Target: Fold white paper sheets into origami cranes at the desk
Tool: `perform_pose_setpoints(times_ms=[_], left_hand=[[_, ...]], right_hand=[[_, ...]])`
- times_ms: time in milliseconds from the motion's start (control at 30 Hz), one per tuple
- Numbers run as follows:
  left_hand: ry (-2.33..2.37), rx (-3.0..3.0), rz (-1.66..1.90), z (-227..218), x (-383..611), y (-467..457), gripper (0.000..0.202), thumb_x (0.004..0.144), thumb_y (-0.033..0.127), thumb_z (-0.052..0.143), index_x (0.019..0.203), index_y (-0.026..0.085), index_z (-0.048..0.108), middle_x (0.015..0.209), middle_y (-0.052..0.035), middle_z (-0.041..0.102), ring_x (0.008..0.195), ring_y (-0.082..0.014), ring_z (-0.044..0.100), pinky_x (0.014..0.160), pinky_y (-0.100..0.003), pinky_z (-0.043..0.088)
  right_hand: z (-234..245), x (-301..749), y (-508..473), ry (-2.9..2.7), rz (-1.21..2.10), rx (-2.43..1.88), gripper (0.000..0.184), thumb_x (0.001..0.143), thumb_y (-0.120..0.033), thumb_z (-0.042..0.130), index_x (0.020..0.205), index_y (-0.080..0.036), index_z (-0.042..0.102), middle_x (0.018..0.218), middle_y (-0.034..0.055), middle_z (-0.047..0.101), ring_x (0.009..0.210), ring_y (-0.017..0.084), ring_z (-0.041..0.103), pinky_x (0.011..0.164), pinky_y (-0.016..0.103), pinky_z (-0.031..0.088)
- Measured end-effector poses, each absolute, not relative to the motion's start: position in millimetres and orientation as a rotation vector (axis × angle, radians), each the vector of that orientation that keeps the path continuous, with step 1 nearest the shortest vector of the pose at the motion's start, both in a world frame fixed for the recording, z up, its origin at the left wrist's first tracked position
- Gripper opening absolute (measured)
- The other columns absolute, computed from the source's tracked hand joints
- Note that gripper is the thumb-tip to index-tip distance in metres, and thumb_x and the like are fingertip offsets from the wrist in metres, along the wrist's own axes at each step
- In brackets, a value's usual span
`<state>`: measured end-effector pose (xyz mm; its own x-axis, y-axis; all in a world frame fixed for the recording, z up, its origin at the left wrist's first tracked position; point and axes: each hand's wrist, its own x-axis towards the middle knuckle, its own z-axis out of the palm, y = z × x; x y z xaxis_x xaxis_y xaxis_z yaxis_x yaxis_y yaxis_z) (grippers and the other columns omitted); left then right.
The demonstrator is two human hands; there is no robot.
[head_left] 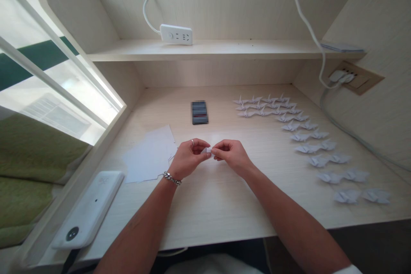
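My left hand [189,156] and my right hand [230,153] meet over the middle of the desk, a little above its surface. Both pinch a small folded piece of white paper [208,150] between thumb and fingertips, so most of the paper is hidden. The left hand wears a ring, and a chain bracelet sits on that wrist. Just left of the left hand lies a loose stack of white paper sheets [149,156].
Several folded white paper cranes [300,137] lie in rows on the right of the desk [224,205]. A small dark, blurred object [199,112] lies at the back centre. A white device [88,209] rests at the left edge. A power strip [176,34] sits on the shelf; cables run to a wall socket [348,78].
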<state>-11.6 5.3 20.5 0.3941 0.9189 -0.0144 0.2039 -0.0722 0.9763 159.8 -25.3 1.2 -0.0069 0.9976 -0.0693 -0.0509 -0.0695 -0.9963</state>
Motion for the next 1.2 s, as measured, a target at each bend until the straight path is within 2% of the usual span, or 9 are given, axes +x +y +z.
perform_pose_setpoints(times_ms=[167,333,633,967,1200], left_hand=[[1.075,1.649,0.825,19.9,-11.6,5.2,0.02,0.067,0.024,0.074,0.085,0.015,0.068,0.073,-0.0019,0.069,0.065,-0.0129,0.063,0.059,-0.023,0.049],[1.077,1.658,0.793,20.0,-10.4,4.0,0.018,0.068,0.022,0.073,0.084,0.015,0.068,0.072,-0.0023,0.069,0.065,-0.0125,0.062,0.06,-0.023,0.049],[1.073,1.636,0.785,20.3,-9.6,5.2,0.021,0.065,0.019,0.074,0.085,0.015,0.069,0.072,-0.0015,0.069,0.062,-0.0111,0.061,0.058,-0.022,0.049],[1.064,1.586,0.805,18.3,-8.8,5.1,0.027,0.063,0.022,0.077,0.087,0.014,0.068,0.074,-0.0037,0.071,0.064,-0.0134,0.064,0.058,-0.023,0.052],[1.044,1.488,0.815,19.5,-8.3,5.3,0.034,0.06,0.027,0.08,0.088,0.014,0.067,0.078,-0.0045,0.072,0.074,-0.0176,0.068,0.068,-0.029,0.056]], right_hand=[[4.9,162.0,-25.3,-0.969,1.513,-1.198,0.034,0.063,-0.045,0.078,0.072,-0.013,0.069,0.065,0.0028,0.065,0.06,0.013,0.062,0.062,0.026,0.053],[0.4,163.3,-23.2,-1.001,1.514,-1.207,0.034,0.061,-0.043,0.08,0.074,-0.012,0.07,0.066,0.0029,0.066,0.061,0.012,0.063,0.063,0.026,0.054],[-2.5,160.5,-23.8,-1.214,1.285,-1.279,0.028,0.072,-0.041,0.07,0.074,-0.013,0.068,0.063,0.0035,0.065,0.057,0.013,0.062,0.058,0.026,0.051],[-1.2,156.7,-27.0,-1.387,1.01,-1.415,0.017,0.077,-0.033,0.062,0.073,-0.017,0.067,0.063,0.0029,0.066,0.057,0.014,0.06,0.057,0.026,0.046],[4.6,153.6,-32.0,-1.475,0.772,-1.425,0.014,0.08,-0.029,0.059,0.074,-0.019,0.067,0.068,0.0021,0.068,0.061,0.015,0.059,0.062,0.026,0.045]])
